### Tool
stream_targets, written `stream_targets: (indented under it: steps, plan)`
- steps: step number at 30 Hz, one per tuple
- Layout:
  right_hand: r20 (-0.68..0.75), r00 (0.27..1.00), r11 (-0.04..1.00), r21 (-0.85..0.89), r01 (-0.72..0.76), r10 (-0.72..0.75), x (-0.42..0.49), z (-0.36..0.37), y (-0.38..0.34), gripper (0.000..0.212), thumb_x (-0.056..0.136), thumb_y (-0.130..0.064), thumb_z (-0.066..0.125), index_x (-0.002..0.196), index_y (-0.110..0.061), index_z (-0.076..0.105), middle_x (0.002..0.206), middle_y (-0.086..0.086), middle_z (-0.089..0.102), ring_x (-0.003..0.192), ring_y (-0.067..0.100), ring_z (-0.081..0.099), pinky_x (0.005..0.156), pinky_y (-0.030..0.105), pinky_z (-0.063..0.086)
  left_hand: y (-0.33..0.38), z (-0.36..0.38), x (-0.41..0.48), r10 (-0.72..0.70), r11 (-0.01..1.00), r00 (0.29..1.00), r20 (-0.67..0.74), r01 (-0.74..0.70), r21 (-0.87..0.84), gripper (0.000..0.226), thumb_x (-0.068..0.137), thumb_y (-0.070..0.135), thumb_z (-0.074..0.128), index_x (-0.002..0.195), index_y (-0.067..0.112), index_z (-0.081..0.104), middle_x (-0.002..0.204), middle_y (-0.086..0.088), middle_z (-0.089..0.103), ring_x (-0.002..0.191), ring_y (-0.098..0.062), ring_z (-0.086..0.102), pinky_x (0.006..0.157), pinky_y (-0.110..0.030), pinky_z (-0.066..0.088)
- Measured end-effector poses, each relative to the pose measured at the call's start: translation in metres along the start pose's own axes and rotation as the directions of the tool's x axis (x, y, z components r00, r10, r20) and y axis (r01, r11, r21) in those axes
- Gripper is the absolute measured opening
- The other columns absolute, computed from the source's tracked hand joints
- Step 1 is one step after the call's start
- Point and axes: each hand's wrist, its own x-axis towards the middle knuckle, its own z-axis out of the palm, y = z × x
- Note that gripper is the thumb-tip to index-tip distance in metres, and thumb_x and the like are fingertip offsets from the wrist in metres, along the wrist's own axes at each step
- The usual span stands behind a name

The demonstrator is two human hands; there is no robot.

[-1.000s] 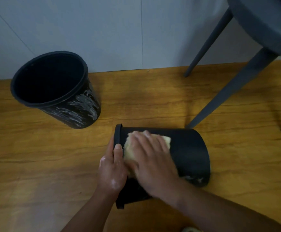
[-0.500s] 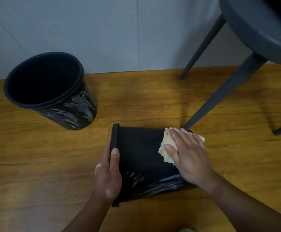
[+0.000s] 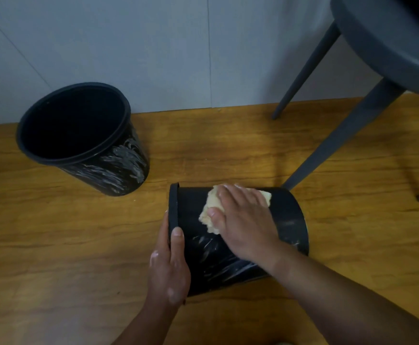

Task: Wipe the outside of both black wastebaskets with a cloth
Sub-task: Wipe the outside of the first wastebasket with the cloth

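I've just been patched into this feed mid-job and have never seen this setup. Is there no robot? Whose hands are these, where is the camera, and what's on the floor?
There is no machine here: a person works with bare hands. The single camera sits on that person's head, looking forward and down, so the arms coming in from the bottom are the wearer's own. The left hand grips the rim of the black wastebasket lying on its side. The right hand presses a pale cloth flat against that basket's wall, which shows white smears lower down. A second black wastebasket stands upright to the left, apart, also smeared white. Both rest on a wooden floor by a grey wall. The dark legs at the right belong to a chair or stool.
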Motion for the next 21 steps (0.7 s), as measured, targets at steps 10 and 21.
stream_targets:
  steps: [10,21]
  plan:
    - [0.008,0.946,0.94,-0.116,0.322,-0.323,-0.028,0.014,-0.018,0.068,0.104,-0.058,0.03,0.16,-0.019,0.023,0.167,0.0,0.022,0.155,0.02,0.014,0.126,0.047,0.013,-0.006,-0.003,0.0,-0.049,0.999,0.998,-0.028,0.049,0.006,0.053,0.101,0.045,0.032,0.152,0.033,0.04,0.122,0.014,0.064,0.108,0.001,0.062,0.081,-0.004,0.045]
    - [-0.041,0.998,0.997,-0.064,-0.046,0.044,-0.047,0.001,0.081,0.067,0.105,-0.06,0.012,0.158,-0.023,0.032,0.162,-0.004,0.036,0.152,0.016,0.025,0.125,0.045,0.016,-0.003,-0.004,0.01,-0.021,0.999,1.0,0.0,0.021,-0.036,0.048,0.104,0.043,0.032,0.151,0.038,0.039,0.121,0.027,0.063,0.113,0.014,0.056,0.099,-0.024,0.05]
